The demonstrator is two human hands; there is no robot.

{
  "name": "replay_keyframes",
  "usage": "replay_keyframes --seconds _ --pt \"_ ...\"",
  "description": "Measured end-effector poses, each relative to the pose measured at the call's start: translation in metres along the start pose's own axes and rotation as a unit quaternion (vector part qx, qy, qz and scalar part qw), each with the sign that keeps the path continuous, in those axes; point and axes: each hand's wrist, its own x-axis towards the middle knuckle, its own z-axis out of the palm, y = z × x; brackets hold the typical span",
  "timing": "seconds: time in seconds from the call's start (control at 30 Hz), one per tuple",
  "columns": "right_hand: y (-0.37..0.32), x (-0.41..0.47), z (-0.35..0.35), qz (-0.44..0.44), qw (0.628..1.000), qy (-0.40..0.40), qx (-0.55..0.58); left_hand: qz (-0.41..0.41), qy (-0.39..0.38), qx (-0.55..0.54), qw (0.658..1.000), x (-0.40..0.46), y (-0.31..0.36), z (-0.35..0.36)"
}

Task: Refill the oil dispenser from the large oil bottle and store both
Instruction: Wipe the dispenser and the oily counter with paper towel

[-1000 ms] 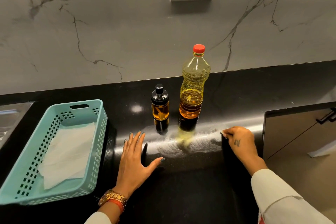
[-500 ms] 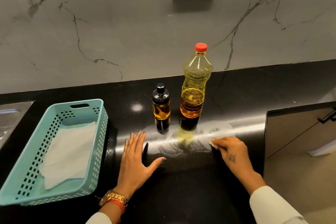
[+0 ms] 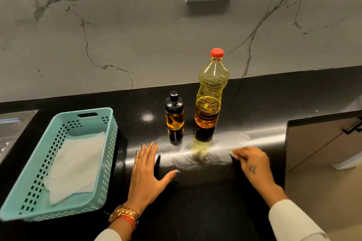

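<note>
A black countertop (image 3: pixel 254 103) carries a teal basket (image 3: pixel 109 143) at nine o'clock, an oil dispenser (image 3: pixel 174 115) and large oil bottle (image 3: pixel 210 94) upright at centre, with streaky smears toward four o'clock.

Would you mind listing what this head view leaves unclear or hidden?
- What the right hand holds: only a pale scrap shows at the fingertips; the hand covers the rest.
- The metal surface at far left: cut off by the frame edge.
- The basket floor: a white paper covers most of it.
- Print on the dispenser: too small to read.
- The cabinet handle: cut off at the right edge.
</note>
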Motion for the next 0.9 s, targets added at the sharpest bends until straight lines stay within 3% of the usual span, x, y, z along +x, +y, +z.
replay_keyframes --seconds 0.13,0.3,0.4,0.63,0.8,0.9 --pt "0.008 0.040 0.000 0.060 0.997 0.028 -0.044 0.007 -0.007 0.010 1.000 0.001 -0.001 0.000" --pt "-0.031 0.030 0.039 -0.041 0.997 -0.064 0.006 0.006 -0.006 0.005 1.000 0.001 -0.001 0.000" --pt "-0.021 -0.009 0.027 -0.090 0.994 -0.056 0.037 0.000 -0.001 -0.001 1.000 0.001 -0.001 0.000" --pt "0.022 0.039 -0.006 0.058 0.998 0.012 -0.033 0.008 -0.001 0.011 1.000 0.001 0.000 0.001" --pt "-0.027 0.022 0.030 -0.016 0.994 -0.096 0.039 0.006 -0.003 0.013 1.000 0.001 -0.001 0.001" --pt "-0.009 -0.017 0.013 -0.082 0.994 -0.062 0.035 0.000 0.001 0.012 1.000 0.001 -0.002 0.001"
